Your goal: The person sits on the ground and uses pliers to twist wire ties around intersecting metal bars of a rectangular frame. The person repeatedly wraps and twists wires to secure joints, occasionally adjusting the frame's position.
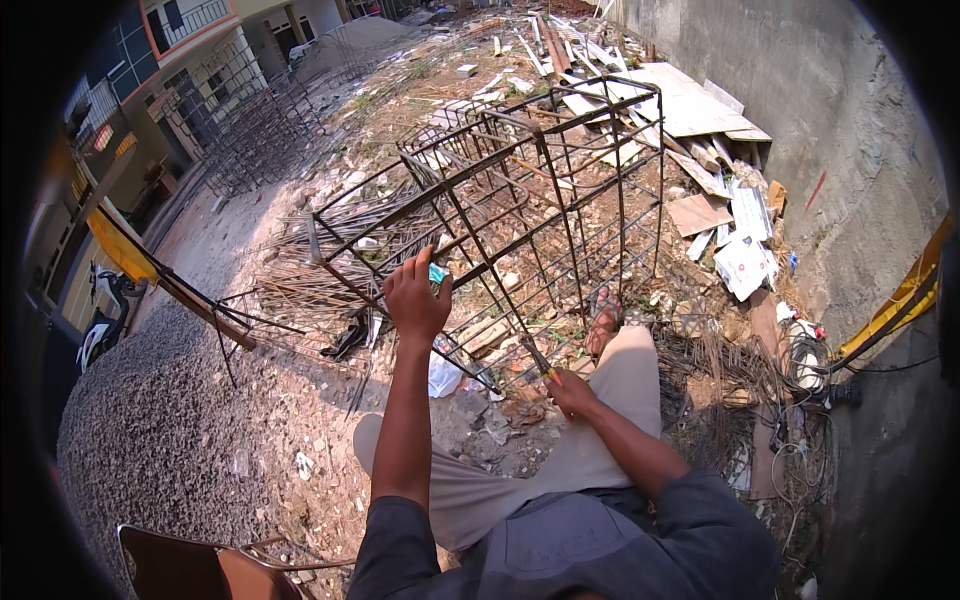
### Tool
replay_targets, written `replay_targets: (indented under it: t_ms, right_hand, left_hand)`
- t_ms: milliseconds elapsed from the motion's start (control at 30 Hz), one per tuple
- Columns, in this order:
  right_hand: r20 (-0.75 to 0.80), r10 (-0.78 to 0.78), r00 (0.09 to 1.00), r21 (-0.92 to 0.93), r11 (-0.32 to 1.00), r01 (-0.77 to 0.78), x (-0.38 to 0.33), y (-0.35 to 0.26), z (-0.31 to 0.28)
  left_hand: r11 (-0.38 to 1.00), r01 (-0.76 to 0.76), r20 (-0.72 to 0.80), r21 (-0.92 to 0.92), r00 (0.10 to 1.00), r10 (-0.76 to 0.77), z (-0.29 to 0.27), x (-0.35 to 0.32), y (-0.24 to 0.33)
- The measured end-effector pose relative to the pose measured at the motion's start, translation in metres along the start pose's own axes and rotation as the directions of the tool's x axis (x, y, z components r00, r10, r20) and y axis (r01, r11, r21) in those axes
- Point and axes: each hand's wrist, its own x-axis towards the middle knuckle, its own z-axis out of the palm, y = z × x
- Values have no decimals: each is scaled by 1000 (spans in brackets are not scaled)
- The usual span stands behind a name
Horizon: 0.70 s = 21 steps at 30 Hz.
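A rebar cage (545, 135) of dark steel bars, tied into a box-shaped frame, stands tilted in front of me. At its near left side, my left hand (418, 295) is closed on one of its bars with fingers bent over it. Something teal (437, 272) shows between thumb and fingers; I cannot tell whether it is held or lies behind. My right hand (572, 393) grips a pair of pincers (537, 353) with a yellow handle end, its dark head against a bar at the cage's near lower part. The pincers' jaws are too small to make out.
Loose rods (320, 250) lie left of the cage. A gravel heap (160, 430) rises at the left, beside a brown chair (200, 565). Boards and scrap (690, 100) lean near the concrete wall (800, 130). Tangled wire (730, 365) lies at my right. My sandalled foot (604, 322) is beside the cage.
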Motion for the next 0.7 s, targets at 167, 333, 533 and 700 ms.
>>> replay_targets:
  t_ms: [167,333,533,700]
  right_hand:
    - [209,222,952,84,966,-244,-17,-32,-2]
    - [229,244,942,-14,969,-248,-15,-35,-10]
    - [232,149,961,-290,954,-78,-6,-28,-4]
    - [273,141,952,-494,870,13,-8,-27,2]
  left_hand:
    - [996,55,21,64,998,-56,-11,-12,-16]
    - [997,34,-1,71,999,-34,-5,-4,-12]
    - [995,62,-8,77,998,-61,2,3,-12]
    - [989,106,21,101,994,-108,4,10,-16]
